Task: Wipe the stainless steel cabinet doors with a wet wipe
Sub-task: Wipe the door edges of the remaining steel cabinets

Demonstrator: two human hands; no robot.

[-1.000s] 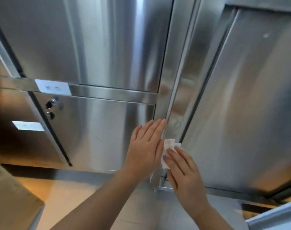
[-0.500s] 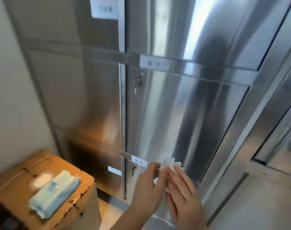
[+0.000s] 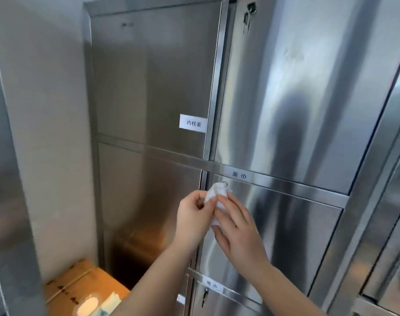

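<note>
Refolding the wet wipe [image 3: 218,194] between door passes.
My left hand [image 3: 195,221] and right hand [image 3: 236,231] are both pinching it before the cabinet door [image 3: 285,238], probably exposing a cleaner face.

Two hands: left hand [image 3: 195,216], right hand [image 3: 236,233]. One wet wipe [image 3: 217,195]. One cardboard box [image 3: 80,283]. One wipe pack [image 3: 109,303], partly cut off. Three clearly readable white labels: [image 3: 193,123], [image 3: 239,175], [image 3: 211,284]. Two key locks: [image 3: 250,10], [image 3: 204,294].
</note>
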